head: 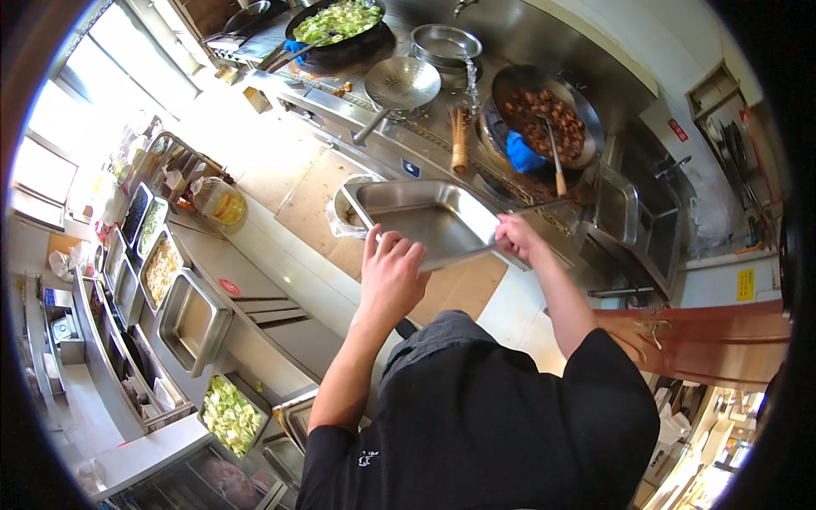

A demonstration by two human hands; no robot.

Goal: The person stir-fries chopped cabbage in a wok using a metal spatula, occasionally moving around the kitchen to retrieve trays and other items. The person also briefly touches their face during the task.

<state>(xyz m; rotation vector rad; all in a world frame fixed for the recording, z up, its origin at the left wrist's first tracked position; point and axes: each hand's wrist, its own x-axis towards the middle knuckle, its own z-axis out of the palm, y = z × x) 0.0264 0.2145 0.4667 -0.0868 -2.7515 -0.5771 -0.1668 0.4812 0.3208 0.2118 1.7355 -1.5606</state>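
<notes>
Both my hands hold an empty rectangular stainless steel food pan (440,223) above the floor, in front of the stove. My left hand (394,271) grips its near left rim, fingers curled over the edge. At the right side, my right hand (517,236) is closed around the rim. Beyond the pan, a wok (590,102) holds browned chunks in dark sauce. A ladle (553,150) with a wooden handle rests in that wok, and a blue cloth (524,153) hangs on its near edge.
A perforated strainer (403,83) and a bamboo wok brush (459,140) lie on the stove (331,102). Behind is another wok (376,25) of chopped greens. Steel pans (191,319) line the left counter. A lined bin (344,213) stands below; a wooden door (701,341) is at right.
</notes>
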